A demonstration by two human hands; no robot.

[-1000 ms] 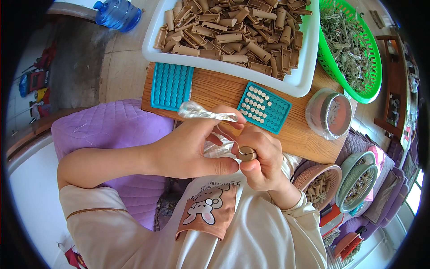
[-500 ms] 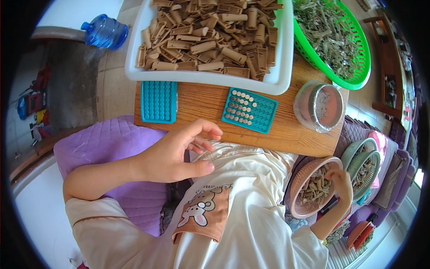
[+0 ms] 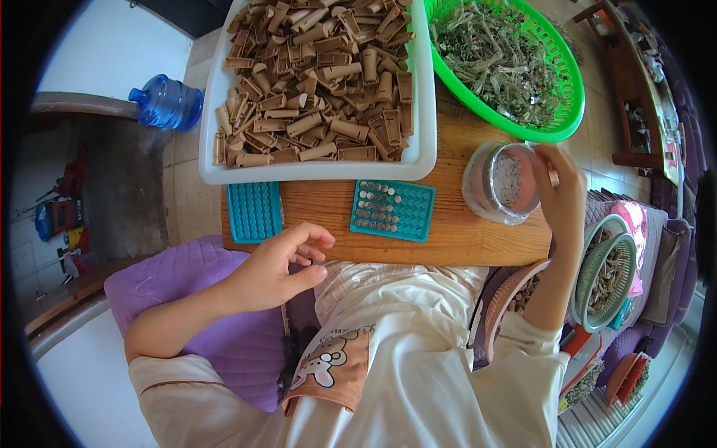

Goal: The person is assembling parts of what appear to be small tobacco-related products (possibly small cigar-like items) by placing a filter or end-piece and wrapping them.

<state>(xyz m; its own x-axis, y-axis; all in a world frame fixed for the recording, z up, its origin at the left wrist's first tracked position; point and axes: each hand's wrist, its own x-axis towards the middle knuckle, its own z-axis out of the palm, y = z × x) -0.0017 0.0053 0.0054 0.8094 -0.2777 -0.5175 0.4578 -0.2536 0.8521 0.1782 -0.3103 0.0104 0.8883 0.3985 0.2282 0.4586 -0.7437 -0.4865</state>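
My left hand hovers over my lap near the table's front edge, fingers loosely curled and apart, holding nothing. My right hand is raised at the right side of a round tub lined with clear plastic. Its fingers are pinched together, and a small pale piece shows at them, too small to name. Left of the tub lies a teal tray with rows of round pits, partly filled with small silvery discs. A second teal tray, its pits bare, lies near my left hand.
A white bin of brown plastic shells covers the table's far side. Beside it stands a green basket of crumpled clear strips. A pink basket sits partly behind my right forearm; green baskets stand farther right.
My right hand has moved from the pink basket up to the tub's right side. My left hand stays loosely open. The view has shifted, so the table things appear lower and farther left.
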